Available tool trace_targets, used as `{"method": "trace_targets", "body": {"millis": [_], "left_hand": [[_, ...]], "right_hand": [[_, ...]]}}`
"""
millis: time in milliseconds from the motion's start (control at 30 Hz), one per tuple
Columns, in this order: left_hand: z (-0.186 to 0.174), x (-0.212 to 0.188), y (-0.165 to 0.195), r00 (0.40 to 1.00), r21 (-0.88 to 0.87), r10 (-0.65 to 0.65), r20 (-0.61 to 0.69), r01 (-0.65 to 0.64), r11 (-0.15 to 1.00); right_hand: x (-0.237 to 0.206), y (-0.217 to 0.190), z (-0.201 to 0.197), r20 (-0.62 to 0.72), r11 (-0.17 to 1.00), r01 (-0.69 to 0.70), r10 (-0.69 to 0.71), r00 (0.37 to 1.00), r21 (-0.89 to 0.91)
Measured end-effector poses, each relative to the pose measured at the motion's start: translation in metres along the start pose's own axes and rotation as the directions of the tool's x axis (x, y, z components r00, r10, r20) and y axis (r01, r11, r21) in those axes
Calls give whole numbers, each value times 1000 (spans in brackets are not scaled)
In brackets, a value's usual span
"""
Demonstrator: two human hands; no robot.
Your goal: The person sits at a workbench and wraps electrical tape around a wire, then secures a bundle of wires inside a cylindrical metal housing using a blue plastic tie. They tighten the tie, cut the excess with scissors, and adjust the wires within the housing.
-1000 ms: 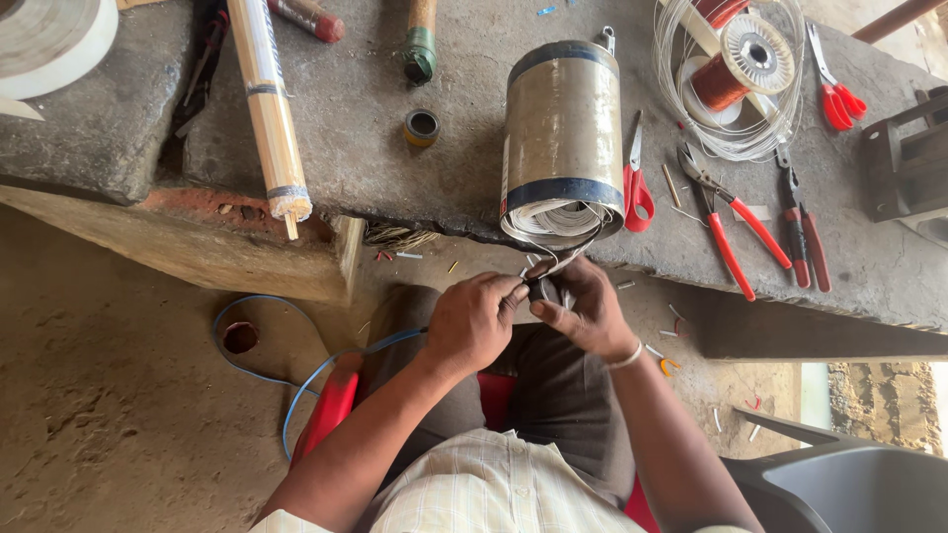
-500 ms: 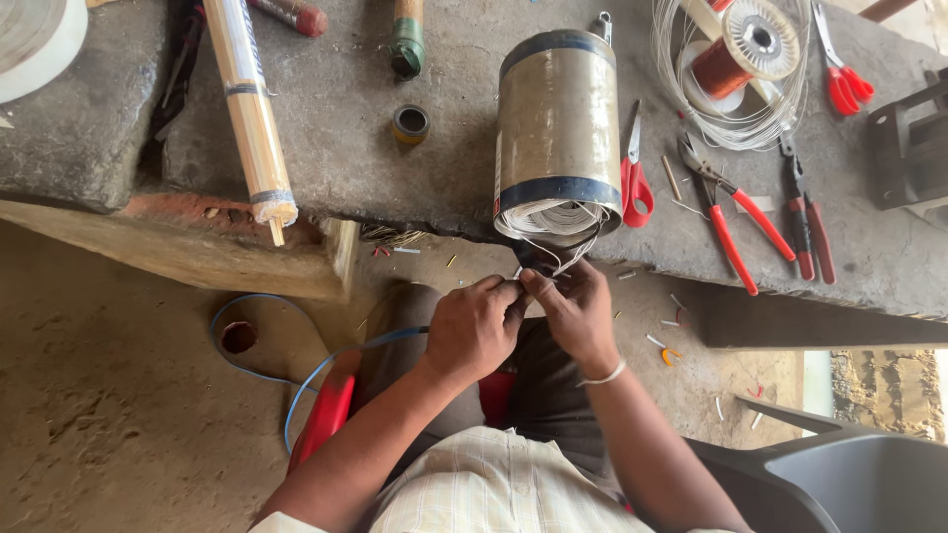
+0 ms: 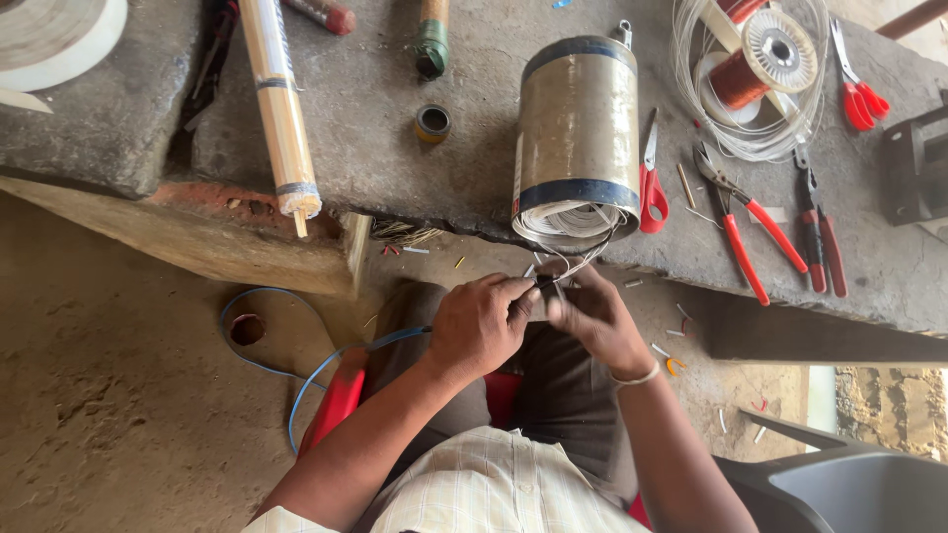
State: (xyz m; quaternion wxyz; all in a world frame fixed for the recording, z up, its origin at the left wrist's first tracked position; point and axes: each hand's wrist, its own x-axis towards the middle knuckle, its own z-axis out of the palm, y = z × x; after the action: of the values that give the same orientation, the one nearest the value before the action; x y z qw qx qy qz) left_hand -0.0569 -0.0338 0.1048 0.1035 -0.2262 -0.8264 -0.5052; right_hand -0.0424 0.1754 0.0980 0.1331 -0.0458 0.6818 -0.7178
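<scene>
So we've got both hands down below the edge of the rough grey stone tabletop (image 3: 395,109), pinched together on the thin pale wire ends (image 3: 568,266) that trail out of one big tan cylindrical coil with dark blue bands (image 3: 578,128). Our left hand (image 3: 479,326) and right hand (image 3: 592,318) nearly touch, fingertips closed on those wires. Up top we count two red-handled scissors (image 3: 649,183), two red-handled pliers (image 3: 746,222), one copper wire spool (image 3: 760,54) and one small tape roll (image 3: 433,122).

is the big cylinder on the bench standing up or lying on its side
On its side: the cylinder lies lengthwise on the bench, its wire-filled open end facing the person.
</scene>
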Motion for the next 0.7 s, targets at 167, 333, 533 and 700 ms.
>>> {"method": "trace_targets", "body": {"millis": [167, 333, 533, 700], "left_hand": [[0, 3, 2, 995, 13, -61, 83, 60, 998], [3, 2, 6, 996, 15, -37, 79, 36, 999], [6, -2, -1, 999, 34, 1, 52, -3, 999], [16, 1, -2, 980, 72, -18, 200, 4, 997]], "right_hand": [[-2, 9, -11, 90, 980, 158, -169, 981, 122], [5, 24, -26, 26, 951, 278, -277, 960, -133], [6, 0, -39, 108, 950, 171, -147, 983, -260], [7, -11, -15, 21, 995, 100, -100, 995, 5]]}}
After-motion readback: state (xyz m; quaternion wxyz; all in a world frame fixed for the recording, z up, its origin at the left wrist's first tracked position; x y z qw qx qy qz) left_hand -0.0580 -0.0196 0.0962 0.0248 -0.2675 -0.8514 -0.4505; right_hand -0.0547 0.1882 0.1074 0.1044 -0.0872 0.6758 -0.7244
